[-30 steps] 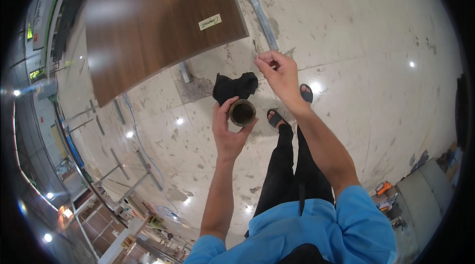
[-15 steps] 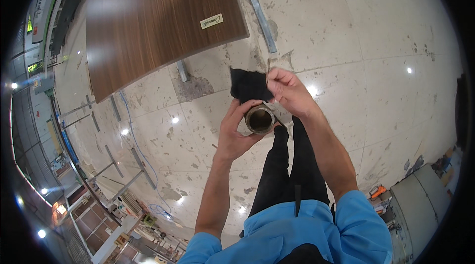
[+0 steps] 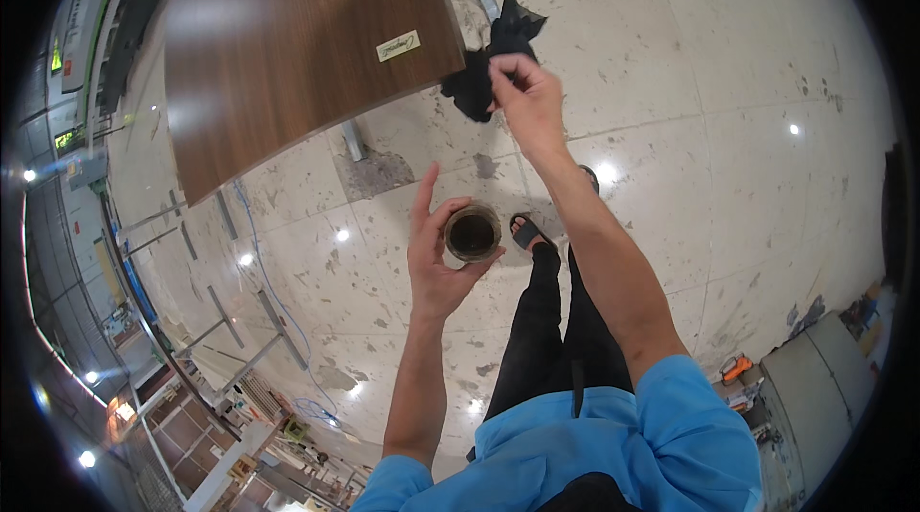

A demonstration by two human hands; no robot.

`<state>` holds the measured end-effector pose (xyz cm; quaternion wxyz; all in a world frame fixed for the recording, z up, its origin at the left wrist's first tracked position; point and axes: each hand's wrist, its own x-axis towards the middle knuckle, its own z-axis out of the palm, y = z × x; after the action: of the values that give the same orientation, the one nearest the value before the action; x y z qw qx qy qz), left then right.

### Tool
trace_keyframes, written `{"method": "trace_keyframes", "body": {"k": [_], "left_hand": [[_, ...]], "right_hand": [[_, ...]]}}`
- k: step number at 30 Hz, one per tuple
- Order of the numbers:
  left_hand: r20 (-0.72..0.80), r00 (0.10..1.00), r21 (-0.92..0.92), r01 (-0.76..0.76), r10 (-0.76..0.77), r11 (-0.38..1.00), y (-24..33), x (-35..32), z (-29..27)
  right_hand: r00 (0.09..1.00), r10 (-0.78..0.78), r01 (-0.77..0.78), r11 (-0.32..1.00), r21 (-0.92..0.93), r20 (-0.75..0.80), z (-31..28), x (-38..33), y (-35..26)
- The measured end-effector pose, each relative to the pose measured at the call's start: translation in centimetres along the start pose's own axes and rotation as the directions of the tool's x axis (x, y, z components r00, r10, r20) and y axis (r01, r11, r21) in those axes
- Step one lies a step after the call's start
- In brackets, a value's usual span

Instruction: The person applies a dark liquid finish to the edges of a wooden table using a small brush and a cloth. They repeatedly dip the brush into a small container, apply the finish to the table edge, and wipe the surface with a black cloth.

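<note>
Ahead of the left grip, a brown tabletop (image 3: 307, 61) is seen, with a small pale label (image 3: 399, 45) on it. By the left hand (image 3: 431, 265) a round jar (image 3: 472, 234) is held, partly encircled by thumb and curved fingers, while the index finger is kept straight. Further right, a black cloth (image 3: 471, 92) is pinched tightly by the right hand (image 3: 533, 107), spread ahead and leftward of this pinch.

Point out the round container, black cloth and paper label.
Round container (image 3: 497, 228): head view, right side of rim.
Black cloth (image 3: 471, 87): head view, lower-left part.
Paper label (image 3: 399, 46): head view, middle.
</note>
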<state>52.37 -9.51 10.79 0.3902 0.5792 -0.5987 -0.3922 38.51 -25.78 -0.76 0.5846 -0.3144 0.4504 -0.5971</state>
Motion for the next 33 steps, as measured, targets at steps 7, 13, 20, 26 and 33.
{"method": "trace_keyframes", "body": {"k": [7, 13, 20, 26, 33], "left_hand": [[0.01, 1.0, -0.025, 0.02, -0.02, 0.999, 0.4, 0.2, 0.7], [0.078, 0.996, -0.108, 0.049, -0.041, 0.993, -0.2, -0.3, 2.5], [0.112, 0.993, -0.177, 0.065, -0.046, 0.982, 2.5, 0.1, 5.3], [0.094, 0.995, -0.155, 0.039, -0.025, 0.987, 5.2, 1.0, 5.2], [0.023, 0.998, -0.212, 0.064, -0.06, 0.975, 5.5, 0.6, 4.6]], "right_hand": [[0.803, 0.528, -0.552, 0.834, -0.011, -0.275, -12.1, -7.4, 14.0], [0.811, 0.439, -0.536, 0.822, -0.192, -0.386, -22.4, -13.0, 9.3], [0.925, 0.376, -0.372, 0.925, -0.077, 0.051, -16.1, -6.9, -1.9], [0.946, 0.013, 0.007, 0.998, -0.059, 0.324, -3.4, 3.5, -8.0], [0.855, 0.078, -0.049, 0.996, -0.07, 0.513, -0.5, 6.1, -7.1]]}}
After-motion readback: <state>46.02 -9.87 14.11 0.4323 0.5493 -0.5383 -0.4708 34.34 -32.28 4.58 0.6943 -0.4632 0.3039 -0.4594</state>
